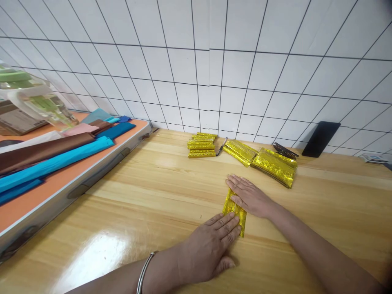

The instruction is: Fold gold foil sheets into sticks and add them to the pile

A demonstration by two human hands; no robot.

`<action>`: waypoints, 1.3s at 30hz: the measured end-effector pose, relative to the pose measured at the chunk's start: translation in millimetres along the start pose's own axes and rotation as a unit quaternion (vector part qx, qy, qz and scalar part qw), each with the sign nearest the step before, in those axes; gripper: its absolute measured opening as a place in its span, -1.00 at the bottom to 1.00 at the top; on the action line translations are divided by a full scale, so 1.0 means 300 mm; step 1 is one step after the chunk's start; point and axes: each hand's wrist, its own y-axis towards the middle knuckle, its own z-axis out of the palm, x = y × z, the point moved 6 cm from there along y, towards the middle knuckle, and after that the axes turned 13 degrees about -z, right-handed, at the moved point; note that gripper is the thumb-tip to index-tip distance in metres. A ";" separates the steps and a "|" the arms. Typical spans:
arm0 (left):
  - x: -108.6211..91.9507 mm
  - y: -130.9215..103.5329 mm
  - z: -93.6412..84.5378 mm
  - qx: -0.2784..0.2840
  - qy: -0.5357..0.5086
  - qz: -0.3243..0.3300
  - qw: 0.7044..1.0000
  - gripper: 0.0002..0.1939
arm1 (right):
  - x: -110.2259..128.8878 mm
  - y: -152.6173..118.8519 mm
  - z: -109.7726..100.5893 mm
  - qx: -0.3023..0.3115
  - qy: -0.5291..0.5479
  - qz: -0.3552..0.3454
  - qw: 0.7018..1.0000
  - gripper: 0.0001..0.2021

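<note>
A shiny gold foil sheet (234, 207), seemingly folded, lies on the wooden table (159, 183). My left hand (211, 241) rests on its near end, fingers stretched out flat and thumb apart. Across the far end lies my right hand (249, 196), also flat, its thumb over the middle of the foil. Beyond my hands sit a stack of gold foil sheets (275, 165) and an overlapping flat gold piece (240, 152). Further left is a row of narrow folded gold strips (201, 145). Part of the foil is hidden under my fingers.
A black phone (321, 139) leans on the tiled wall (245, 69). Near it is a dark hair-comb-like object (285, 150); a pen (221, 147) lies by the strips. At left, an orange-topped surface (61, 171) holds rolled coloured material (58, 161) and a cardboard box (18, 118).
</note>
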 end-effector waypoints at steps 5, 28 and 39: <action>-0.001 0.000 0.004 -0.006 0.004 0.004 1.000 -0.35 | -0.030 0.012 -0.004 -0.004 0.006 0.000 1.000 -0.46; -0.005 0.005 0.003 0.002 -0.004 -0.007 1.000 -0.34 | -0.101 0.057 -0.008 -0.018 -0.020 -0.001 1.000 -0.50; -0.004 0.003 -0.003 -0.008 0.000 -0.007 1.000 -0.33 | -0.161 0.031 -0.018 -0.083 -0.084 0.022 0.993 -0.54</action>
